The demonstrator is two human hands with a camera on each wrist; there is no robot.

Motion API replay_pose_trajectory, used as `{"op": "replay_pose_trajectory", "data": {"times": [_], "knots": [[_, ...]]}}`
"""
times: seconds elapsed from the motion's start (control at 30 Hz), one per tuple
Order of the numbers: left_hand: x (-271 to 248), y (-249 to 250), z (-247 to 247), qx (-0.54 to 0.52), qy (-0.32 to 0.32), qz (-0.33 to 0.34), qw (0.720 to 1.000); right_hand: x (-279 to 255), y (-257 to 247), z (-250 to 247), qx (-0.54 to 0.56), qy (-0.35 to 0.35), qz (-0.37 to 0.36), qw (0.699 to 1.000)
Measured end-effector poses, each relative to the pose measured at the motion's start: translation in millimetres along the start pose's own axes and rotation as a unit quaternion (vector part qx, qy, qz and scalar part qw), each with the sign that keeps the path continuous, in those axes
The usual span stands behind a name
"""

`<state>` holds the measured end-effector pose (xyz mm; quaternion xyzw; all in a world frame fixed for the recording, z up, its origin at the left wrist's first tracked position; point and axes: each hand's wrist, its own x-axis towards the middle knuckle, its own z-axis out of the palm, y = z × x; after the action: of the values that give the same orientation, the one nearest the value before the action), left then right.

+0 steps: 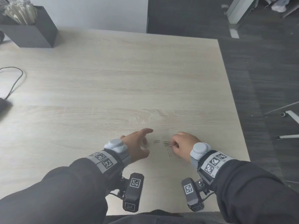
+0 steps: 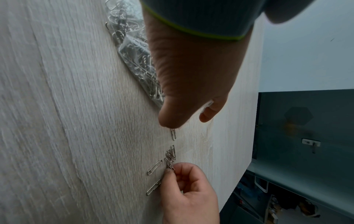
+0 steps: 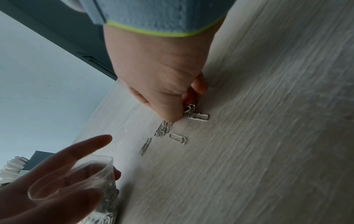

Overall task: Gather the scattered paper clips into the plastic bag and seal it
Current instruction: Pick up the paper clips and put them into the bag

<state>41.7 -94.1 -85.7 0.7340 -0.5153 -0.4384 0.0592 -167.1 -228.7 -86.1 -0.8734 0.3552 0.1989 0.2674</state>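
Observation:
Several silver paper clips (image 1: 166,143) lie loose on the pale wooden table (image 1: 113,78), near its front edge. My right hand (image 1: 175,145) pinches a small bunch of paper clips (image 3: 189,108) just above the pile (image 3: 162,131). Single clips (image 3: 177,138) lie beside it. To the left, my left hand (image 1: 146,142) holds a clear plastic bag (image 3: 91,181) with its mouth open towards the clips. The bag (image 2: 134,53) lies on the table under my palm and is packed with clips. One clip (image 2: 173,134) lies just in front of my left thumb.
A dark grey box (image 1: 32,33) holding pale sheets stands at the table's back left corner. A black cable (image 1: 14,81) loops along the left side. The table's right edge (image 1: 233,94) drops to a dark floor.

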Motion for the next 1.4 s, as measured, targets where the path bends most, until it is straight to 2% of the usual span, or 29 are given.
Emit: {"op": "replay_pose_trajectory", "data": {"times": [0.2, 0.43, 0.57, 0.63, 0.73, 0.83, 0.9, 1.13, 1.27, 1.4], "knots": [[-1.5, 0.5, -2.0, -0.003, 0.016, 0.004, 1.0, -2.0, -6.8, -2.8, 0.073, 0.025, 0.019, 0.997], [-3.6, 3.9, -1.6, -0.009, 0.029, 0.024, 0.999, -0.3, -54.2, -7.8, 0.183, 0.09, -0.072, 0.976], [-4.0, 5.9, -2.4, -0.009, 0.038, 0.031, 0.999, 1.6, -77.2, -10.4, 0.208, 0.076, -0.1, 0.97], [-3.6, 2.8, -2.0, -0.01, 0.039, 0.026, 0.999, 1.0, -73.1, -13.3, 0.208, 0.089, -0.092, 0.97], [-2.8, -3.1, -2.2, -0.005, 0.044, 0.019, 0.999, -1.2, -45.0, -20.2, 0.173, 0.107, -0.029, 0.979], [-1.4, -7.3, -0.6, -0.005, 0.034, 0.018, 0.999, -7.5, -6.7, -22.5, 0.122, 0.085, 0.032, 0.988], [-1.1, -9.1, 0.9, -0.002, 0.027, 0.008, 1.0, -10.4, 14.1, -18.6, 0.108, 0.06, 0.046, 0.991], [1.2, -6.2, -0.4, 0.0, 0.019, 0.008, 1.0, -13.3, 30.0, -10.6, 0.059, -0.012, -0.003, 0.998], [1.0, -6.8, -0.6, 0.003, 0.021, 0.008, 1.0, -12.5, 25.3, -4.2, 0.003, -0.02, -0.017, 1.0], [1.8, -7.4, -1.3, -0.001, 0.025, 0.009, 1.0, -10.6, 23.2, -3.4, 0.01, -0.016, -0.015, 1.0]]}}
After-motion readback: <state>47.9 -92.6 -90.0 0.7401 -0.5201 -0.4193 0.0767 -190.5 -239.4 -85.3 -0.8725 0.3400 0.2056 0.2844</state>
